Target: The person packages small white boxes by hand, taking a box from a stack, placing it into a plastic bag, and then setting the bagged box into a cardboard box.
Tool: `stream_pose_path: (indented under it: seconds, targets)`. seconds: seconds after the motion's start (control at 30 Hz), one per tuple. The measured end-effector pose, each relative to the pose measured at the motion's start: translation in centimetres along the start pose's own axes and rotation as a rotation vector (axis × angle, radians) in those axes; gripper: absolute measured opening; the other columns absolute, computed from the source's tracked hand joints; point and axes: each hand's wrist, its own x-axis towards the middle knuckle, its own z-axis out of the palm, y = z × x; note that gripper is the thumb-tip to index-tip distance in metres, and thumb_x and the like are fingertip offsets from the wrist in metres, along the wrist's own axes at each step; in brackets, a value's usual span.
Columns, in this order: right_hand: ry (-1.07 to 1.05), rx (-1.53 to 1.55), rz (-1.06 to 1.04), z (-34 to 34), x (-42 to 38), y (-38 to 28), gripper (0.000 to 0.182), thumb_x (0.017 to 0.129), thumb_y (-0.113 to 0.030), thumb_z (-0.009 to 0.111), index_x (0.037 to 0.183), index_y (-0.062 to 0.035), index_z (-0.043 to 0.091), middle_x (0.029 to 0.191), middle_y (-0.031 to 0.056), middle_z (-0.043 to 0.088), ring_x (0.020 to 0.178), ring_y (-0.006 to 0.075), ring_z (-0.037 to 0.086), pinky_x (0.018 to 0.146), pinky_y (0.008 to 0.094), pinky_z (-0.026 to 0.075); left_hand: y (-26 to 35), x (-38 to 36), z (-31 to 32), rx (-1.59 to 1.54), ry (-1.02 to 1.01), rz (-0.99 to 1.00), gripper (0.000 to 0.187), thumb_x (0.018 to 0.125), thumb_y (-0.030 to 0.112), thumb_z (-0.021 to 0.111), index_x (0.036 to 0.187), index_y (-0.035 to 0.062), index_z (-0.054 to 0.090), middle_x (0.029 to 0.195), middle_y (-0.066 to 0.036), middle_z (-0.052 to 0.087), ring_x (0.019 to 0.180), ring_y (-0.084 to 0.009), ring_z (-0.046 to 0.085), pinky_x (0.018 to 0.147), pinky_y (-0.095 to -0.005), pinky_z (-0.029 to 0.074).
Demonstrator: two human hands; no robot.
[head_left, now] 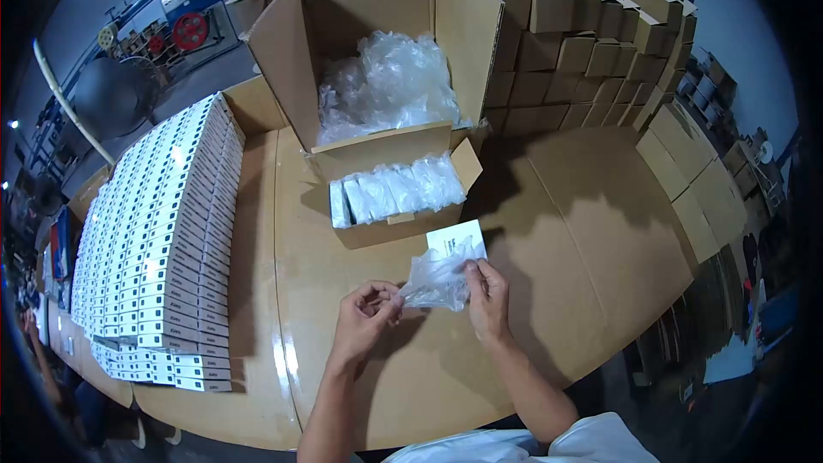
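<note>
My left hand [370, 315] pinches one edge of a clear plastic bag [435, 281] between thumb and fingers. At the bag's other side, my right hand [489, 298] is closed on the crumpled plastic. A flat white box [457, 238] with small print shows just beyond the bag, which overlaps its lower part; the right fingertips are at its near corner. Farther off stands an open carton [403, 231] holding a row of white boxes wrapped in clear plastic [399, 189].
A big open carton [283, 60] of loose plastic bags [390, 77] stands behind. White boxes [163, 249] are stacked high at the left. Closed brown cartons [566, 56] form a wall at the back right, with more cartons [690, 176] along the right edge of the cardboard-covered table [549, 231].
</note>
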Motion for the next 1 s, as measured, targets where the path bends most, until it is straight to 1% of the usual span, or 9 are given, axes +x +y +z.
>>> stream_pose_path:
  seconds: [0.1,0.2,0.27,0.37,0.43,0.57,0.67,0.8,1.0]
  targets:
    - [0.09,-0.097,-0.084,0.6,0.0,-0.7,0.029,0.104,-0.021,0.05,0.088,0.0013,0.06,0.08,-0.0028,0.055,0.073,0.0042,0.044,0.063,0.0225,0.038,0.2,0.0,-0.9,0.087,-0.067,-0.047,0.014,0.089,0.001,0.07,0.1,-0.002,0.062,0.082,-0.002,0.062,0.07,-0.0079,0.057,0.061,-0.0217,0.048]
    - [0.122,-0.151,-0.131,0.0,0.4,-0.4,0.029,0.103,-0.019,0.053,0.087,0.0045,0.059,0.075,0.0002,0.052,0.07,0.0062,0.045,0.06,0.026,0.039,-0.3,0.0,-2.4,0.193,-0.131,-0.047,0.02,0.087,0.003,0.072,0.105,-0.0003,0.063,0.079,0.001,0.059,0.073,-0.007,0.056,0.063,-0.0211,0.046]
    - [0.088,-0.282,-0.184,-0.1,0.3,-0.2,0.03,0.103,-0.019,0.053,0.085,0.0044,0.058,0.074,0.0005,0.05,0.067,0.0063,0.042,0.056,0.0265,0.036,1.0,-0.1,-0.7,0.307,0.028,0.223,0.025,0.086,0.005,0.074,0.109,0.001,0.064,0.077,0.002,0.057,0.074,-0.0077,0.056,0.066,-0.0217,0.045]
    - [-0.013,-0.28,-0.138,0.6,-0.5,-0.1,0.027,0.101,-0.018,0.056,0.085,0.0039,0.058,0.075,0.0017,0.05,0.066,0.0061,0.041,0.053,0.0265,0.035,0.9,-0.1,0.9,0.314,0.126,0.314,0.019,0.091,0.008,0.07,0.108,-0.0001,0.065,0.084,-0.001,0.063,0.075,-0.0081,0.055,0.071,-0.0243,0.046]
    - [-0.083,-0.204,-0.089,1.4,-1.0,-0.6,0.024,0.099,-0.016,0.06,0.086,0.0034,0.059,0.074,0.002,0.052,0.066,0.0055,0.043,0.052,0.0257,0.035,-0.7,0.0,0.9,0.198,0.155,0.154,0.013,0.094,0.008,0.067,0.103,-0.0011,0.067,0.084,-0.001,0.063,0.076,-0.0073,0.055,0.07,-0.0239,0.046]
    - [-0.208,-0.191,-0.082,2.1,-1.3,0.2,0.017,0.091,-0.011,0.071,0.091,0.0037,0.063,0.079,0.0016,0.059,0.073,0.0034,0.053,0.056,0.0223,0.044,-0.8,-0.1,1.2,0.189,0.279,0.282,0.011,0.096,0.009,0.064,0.095,-0.0014,0.068,0.083,-0.001,0.064,0.076,-0.006,0.055,0.067,-0.0227,0.045]
    - [-0.308,-0.257,0.041,1.2,-1.2,0.7,0.015,0.09,-0.009,0.073,0.095,0.0025,0.065,0.085,-0.0001,0.063,0.074,0.0024,0.055,0.06,0.02,0.045,-0.9,0.0,0.3,0.042,0.376,0.213,0.01,0.094,0.009,0.067,0.095,-0.0008,0.068,0.084,-0.001,0.065,0.075,-0.0064,0.056,0.066,-0.0227,0.045]
    - [-0.312,-0.086,0.007,1.5,-0.9,0.8,0.017,0.089,-0.01,0.073,0.094,0.0045,0.065,0.081,0.0015,0.062,0.072,0.0042,0.057,0.061,0.0222,0.049,-1.3,0.5,-1.1,-0.186,0.337,0.19,0.015,0.088,0.006,0.073,0.1,-0.0016,0.068,0.087,-0.002,0.067,0.077,-0.0089,0.06,0.069,-0.0234,0.048]
    - [-0.288,-0.037,-0.028,0.8,-0.3,0.0,0.016,0.091,-0.009,0.071,0.093,0.0046,0.064,0.081,0.002,0.063,0.069,0.0044,0.057,0.059,0.0226,0.049,-0.9,0.2,-0.5,-0.052,0.208,0.163,0.022,0.086,0.002,0.075,0.106,-0.0031,0.068,0.096,-0.007,0.071,0.083,-0.0111,0.065,0.076,-0.0248,0.052]
